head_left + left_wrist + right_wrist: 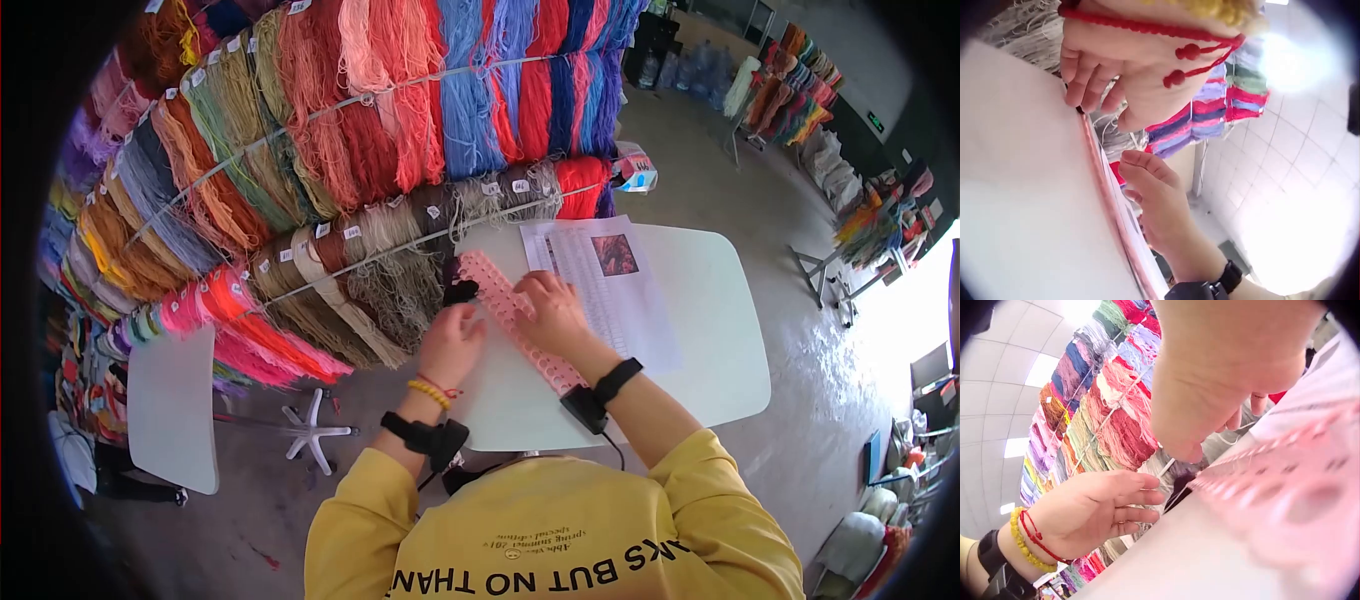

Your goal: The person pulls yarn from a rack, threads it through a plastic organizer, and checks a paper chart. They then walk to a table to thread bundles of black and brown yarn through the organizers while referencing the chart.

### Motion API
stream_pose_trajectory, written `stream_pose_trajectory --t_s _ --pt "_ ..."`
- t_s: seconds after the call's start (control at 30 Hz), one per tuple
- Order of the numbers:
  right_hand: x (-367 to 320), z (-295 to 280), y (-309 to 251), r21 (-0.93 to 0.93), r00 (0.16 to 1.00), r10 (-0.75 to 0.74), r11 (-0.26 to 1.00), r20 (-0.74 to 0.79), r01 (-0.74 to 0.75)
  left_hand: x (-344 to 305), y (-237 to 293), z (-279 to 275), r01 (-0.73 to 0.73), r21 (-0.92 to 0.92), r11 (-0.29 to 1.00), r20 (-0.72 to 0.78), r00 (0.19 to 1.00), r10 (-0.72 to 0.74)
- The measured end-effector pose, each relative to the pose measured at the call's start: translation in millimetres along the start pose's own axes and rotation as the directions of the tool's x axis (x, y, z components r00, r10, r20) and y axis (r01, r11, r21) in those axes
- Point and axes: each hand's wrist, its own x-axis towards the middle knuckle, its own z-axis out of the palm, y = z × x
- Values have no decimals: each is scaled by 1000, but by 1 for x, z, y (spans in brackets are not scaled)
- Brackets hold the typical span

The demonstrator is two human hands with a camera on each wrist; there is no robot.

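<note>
A long pink strip [520, 325] with rows of round holes lies slantwise on the white table. At its far end sits a clump of black yarn [460, 292]. My left hand [452, 345] is beside that clump, its fingertips close to the yarn and its fingers extended in the right wrist view. Over the strip's right edge, my right hand [553, 315] hovers with loosely bent fingers, thumb and fingers apart in the right wrist view. No object shows in either hand. The pink strip [1297, 494] looms large in the right wrist view.
A printed sheet [590, 260] with a dark picture lies right of the strip on the white table [710, 300]. Racks of many-coloured yarn hanks [390, 110] stand along the table's far and left sides. A second table [172, 410] is at left.
</note>
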Motion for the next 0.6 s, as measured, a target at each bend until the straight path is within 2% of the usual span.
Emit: stream_pose_trajectory --t_s 0.1,0.17,0.27,0.4,0.6 --pt "-21 -25 25 -132 990 132 983 49 -125 8 10 17 -135 288 948 14 990 137" --pt "-38 -43 33 -230 959 272 941 80 -248 7 21 21 -80 372 925 38 997 71" --pt "-58 -60 41 -381 909 373 880 186 -284 4 30 28 -70 483 873 53 997 51" --pt "-70 -71 47 -368 887 384 887 256 -277 4 32 36 -72 569 819 136 991 -7" --pt "-74 -78 48 -369 881 368 895 297 -249 6 37 35 -135 544 828 320 946 -56"
